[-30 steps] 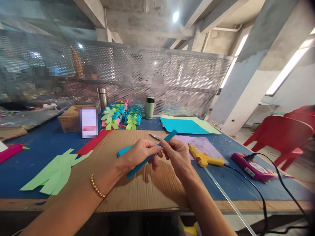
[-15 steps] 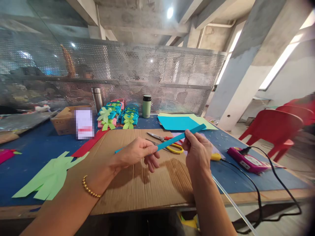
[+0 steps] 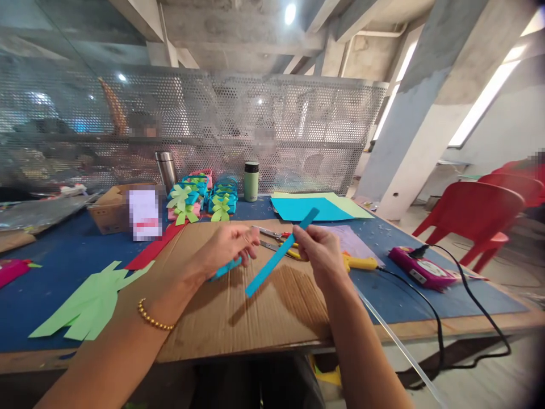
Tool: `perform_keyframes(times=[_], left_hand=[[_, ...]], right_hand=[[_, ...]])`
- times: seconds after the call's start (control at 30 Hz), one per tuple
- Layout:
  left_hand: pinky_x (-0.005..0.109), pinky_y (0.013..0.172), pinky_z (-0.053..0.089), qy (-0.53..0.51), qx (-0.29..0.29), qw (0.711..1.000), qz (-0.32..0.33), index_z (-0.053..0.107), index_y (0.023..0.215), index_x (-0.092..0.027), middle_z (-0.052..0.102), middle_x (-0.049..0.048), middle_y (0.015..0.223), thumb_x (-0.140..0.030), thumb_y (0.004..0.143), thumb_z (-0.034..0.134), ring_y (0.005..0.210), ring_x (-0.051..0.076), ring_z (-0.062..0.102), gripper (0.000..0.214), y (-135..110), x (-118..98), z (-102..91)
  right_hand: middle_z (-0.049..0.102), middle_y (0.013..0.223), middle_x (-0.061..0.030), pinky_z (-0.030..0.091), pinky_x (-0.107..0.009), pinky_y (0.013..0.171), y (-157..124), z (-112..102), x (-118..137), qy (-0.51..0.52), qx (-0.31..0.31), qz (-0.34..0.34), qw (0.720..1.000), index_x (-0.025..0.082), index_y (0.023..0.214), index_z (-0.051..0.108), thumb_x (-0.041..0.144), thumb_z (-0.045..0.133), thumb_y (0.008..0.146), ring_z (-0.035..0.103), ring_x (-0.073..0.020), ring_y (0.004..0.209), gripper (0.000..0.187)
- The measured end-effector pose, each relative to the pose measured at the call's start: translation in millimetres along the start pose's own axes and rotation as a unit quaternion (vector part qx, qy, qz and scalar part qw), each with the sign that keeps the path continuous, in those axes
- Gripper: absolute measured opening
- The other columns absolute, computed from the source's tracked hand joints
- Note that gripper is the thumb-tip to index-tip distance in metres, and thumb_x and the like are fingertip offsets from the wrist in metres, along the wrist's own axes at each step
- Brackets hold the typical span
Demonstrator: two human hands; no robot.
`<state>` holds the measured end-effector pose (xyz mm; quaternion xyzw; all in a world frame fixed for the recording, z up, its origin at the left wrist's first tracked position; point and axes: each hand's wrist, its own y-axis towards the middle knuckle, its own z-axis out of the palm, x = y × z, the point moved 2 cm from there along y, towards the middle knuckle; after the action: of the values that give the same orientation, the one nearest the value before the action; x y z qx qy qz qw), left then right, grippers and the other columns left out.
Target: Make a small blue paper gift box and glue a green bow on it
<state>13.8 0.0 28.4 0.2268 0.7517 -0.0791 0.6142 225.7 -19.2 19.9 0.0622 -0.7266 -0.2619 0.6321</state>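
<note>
One magenta object (image 3: 15, 274), cut off by the left edge of the frame, lies on the blue surface (image 3: 63, 244). Light green cut paper (image 3: 96, 301) spreads across the lower left, one tip reaching the brown cardboard sheet (image 3: 213, 335). Above it stand an open carton (image 3: 104, 218) and, just beyond a red strip (image 3: 155, 247), a steel flask (image 3: 166, 170). Next come small blue and pink baskets with green bows (image 3: 187, 199), left of the frame's upper middle.

Near the centre, the left hand (image 3: 227, 247) hovers over the cardboard, its grip loose and holding nothing, fingers half curled; blue paper (image 3: 225, 269) shows partly hidden beneath it. Right of that, a blue paper strip (image 3: 272, 264) slants up to the right above the cardboard, pinched near its upper end in the grip of the right hand (image 3: 321, 250). Scissors (image 3: 269, 246) lie behind the strip. Past the right hand, a yellow glue gun (image 3: 361, 263) rests near a magenta box (image 3: 421, 268) with a black cable. Red chairs (image 3: 472, 218) stand at the far right.
</note>
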Motion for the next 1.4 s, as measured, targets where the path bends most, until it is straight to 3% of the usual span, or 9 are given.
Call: perform_keyframes(times=[0.1, 0.2, 0.3, 0.47, 0.63, 0.87, 1.03, 1.2, 1.4], left_hand=[[0.023, 0.05, 0.043, -0.021, 0.064, 0.997, -0.03, 0.064, 0.1, -0.013, 0.062, -0.001, 0.073, -0.054, 0.081, 0.073, 0.055, 0.01, 0.057, 0.046, -4, 7, 21.7], [0.02, 0.047, 0.037, 0.021, 0.071, 0.997, -0.037, 0.063, 0.097, -0.015, 0.051, -0.0069, 0.063, -0.043, 0.077, 0.077, 0.052, 0.009, 0.048, 0.038, -8, 12, 31.8], [0.019, 0.047, 0.034, 0.076, 0.08, 0.994, -0.02, 0.062, 0.087, -0.015, 0.053, -0.0051, 0.064, -0.037, 0.082, 0.072, 0.055, 0.008, 0.046, 0.025, -10, 14, 32.2], [0.019, 0.042, 0.035, 0.037, 0.109, 0.992, -0.045, 0.062, 0.118, -0.014, 0.065, 0.0006, 0.077, -0.05, 0.088, 0.066, 0.055, 0.01, 0.048, 0.047, -11, 13, 26.6], [0.02, 0.045, 0.04, 0.042, 0.116, 0.992, -0.04, 0.062, 0.123, -0.012, 0.068, 0.0031, 0.079, -0.053, 0.087, 0.067, 0.054, 0.01, 0.051, 0.054, -12, 7, 23.9], [0.021, 0.046, 0.04, 0.08, 0.136, 0.987, -0.027, 0.066, 0.099, -0.013, 0.072, 0.0047, 0.079, -0.045, 0.092, 0.06, 0.048, 0.008, 0.053, 0.034, -11, 5, 27.3], [0.022, 0.043, 0.038, 0.096, 0.127, 0.987, -0.036, 0.062, 0.092, -0.016, 0.069, 0.0017, 0.072, -0.044, 0.089, 0.06, 0.044, 0.009, 0.05, 0.028, -8, 12, 28.6], [0.023, 0.047, 0.036, 0.2, 0.117, 0.973, -0.027, 0.062, 0.087, -0.018, 0.062, -0.0029, 0.062, -0.034, 0.09, 0.055, 0.048, 0.013, 0.054, 0.017, -10, 18, 32.3], [0.024, 0.05, 0.032, 0.263, 0.096, 0.96, -0.011, 0.062, 0.087, -0.018, 0.055, -0.0048, 0.06, -0.032, 0.089, 0.054, 0.047, 0.013, 0.053, 0.016, -11, 29, 40.4]], right_hand=[[0.039, 0.045, 0.0068, 0.022, -0.024, 0.043, -8, 15, 1, -0.064, 0.067, -0.012, 0.996, 0.022, 0.051, 0.045, 0.047, 0.064, 0.08, 0.034, -0.0087, 0.043, 0.043], [0.037, 0.048, 0.0055, 0.021, -0.026, 0.049, -18, 23, 8, -0.14, 0.094, -0.035, 0.985, 0.021, 0.048, 0.041, 0.036, 0.061, 0.079, 0.035, -0.0097, 0.049, 0.039], [0.037, 0.05, 0.0046, 0.019, -0.028, 0.052, -28, 26, 14, -0.212, 0.08, -0.047, 0.973, 0.021, 0.051, 0.04, 0.028, 0.055, 0.083, 0.035, -0.0105, 0.051, 0.036], [0.04, 0.053, 0.0045, 0.018, -0.03, 0.055, -34, 27, 15, -0.268, 0.063, -0.048, 0.96, 0.02, 0.056, 0.043, 0.027, 0.052, 0.089, 0.035, -0.011, 0.052, 0.036], [0.043, 0.056, 0.0047, 0.02, -0.027, 0.054, -31, 28, 16, -0.269, 0.078, -0.041, 0.959, 0.021, 0.06, 0.048, 0.032, 0.05, 0.094, 0.038, -0.0115, 0.055, 0.036], [0.047, 0.053, 0.0028, 0.019, -0.027, 0.052, -27, 29, 13, -0.325, 0.089, -0.036, 0.941, 0.021, 0.056, 0.049, 0.026, 0.055, 0.09, 0.038, -0.0129, 0.052, 0.035], [0.057, 0.056, -0.0004, 0.02, -0.028, 0.053, -18, 26, 5, -0.369, 0.084, -0.046, 0.924, 0.022, 0.057, 0.053, 0.036, 0.054, 0.098, 0.048, -0.0147, 0.054, 0.043], [0.063, 0.062, -0.0034, 0.02, -0.03, 0.056, -32, 7, 10, -0.419, 0.041, -0.065, 0.905, 0.022, 0.069, 0.057, 0.046, 0.047, 0.104, 0.056, -0.0171, 0.059, 0.044], [0.065, 0.073, -0.0004, 0.039, -0.026, 0.057, -117, -58, 51, -0.399, 0.164, -0.183, 0.883, 0.023, 0.082, 0.062, 0.027, 0.05, 0.104, 0.06, -0.0129, 0.061, 0.026]])
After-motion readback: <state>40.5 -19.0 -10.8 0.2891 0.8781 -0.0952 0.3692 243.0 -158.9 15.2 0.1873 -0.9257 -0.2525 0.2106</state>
